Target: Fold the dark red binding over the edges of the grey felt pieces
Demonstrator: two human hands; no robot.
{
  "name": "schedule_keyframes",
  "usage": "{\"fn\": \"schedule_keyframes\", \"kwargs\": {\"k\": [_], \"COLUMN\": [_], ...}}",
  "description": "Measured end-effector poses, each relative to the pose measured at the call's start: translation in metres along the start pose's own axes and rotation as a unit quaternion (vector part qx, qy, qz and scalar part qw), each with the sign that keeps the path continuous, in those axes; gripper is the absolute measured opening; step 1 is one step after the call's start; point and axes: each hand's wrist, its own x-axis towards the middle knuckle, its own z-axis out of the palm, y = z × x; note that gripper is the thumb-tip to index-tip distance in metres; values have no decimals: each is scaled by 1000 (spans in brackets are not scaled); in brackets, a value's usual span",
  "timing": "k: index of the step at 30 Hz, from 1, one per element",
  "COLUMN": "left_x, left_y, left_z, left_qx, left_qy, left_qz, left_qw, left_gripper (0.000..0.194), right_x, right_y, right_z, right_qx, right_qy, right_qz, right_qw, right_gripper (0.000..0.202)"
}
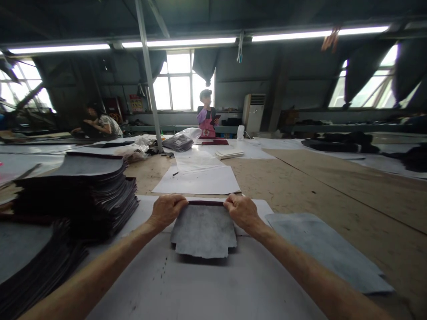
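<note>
Grey panel (205,233) is lying straight ahead of the person, spanning the gap between the left hand (168,209) and the right hand (243,212), above the white sheet (200,289) that is covering this part of the bench (313,186). Both hands are grasping it, each pinching one far corner between thumb and curled fingers, so neither is nearer than the other. Along that far edge a dark strip (206,203) is running from side to side, almost level from one hand to the other, and the panel is looking wider along this line than it is deep. Its body is extending from the hands back toward the person, with the notched near corners pointing that way; a shadow is showing beneath the near edge, which is seeming slightly raised. Off to the sides, a tall stack (100,209) of similar pieces is standing nearer the left hand, while a loose panel (320,244) is lying flat beyond the right forearm, slanting away from it.
</note>
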Motion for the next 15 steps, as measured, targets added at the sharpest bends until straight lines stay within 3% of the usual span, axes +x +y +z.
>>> {"fn": "schedule_keyframes", "kwargs": {"k": [9,15], "left_x": [3,1], "left_y": [-7,-13], "left_z": [15,22], "left_qx": [58,37], "left_qy": [93,118], "left_qz": [16,20], "left_qw": [994,992], "left_gripper": [21,26], "right_x": [6,3], "right_y": [1,-2], "right_z": [19,17], "right_qx": [-54,-79], "right_qy": [60,45], "right_qz": [-1,29], "right_qw": [997,995], "right_gripper": [24,27]}}
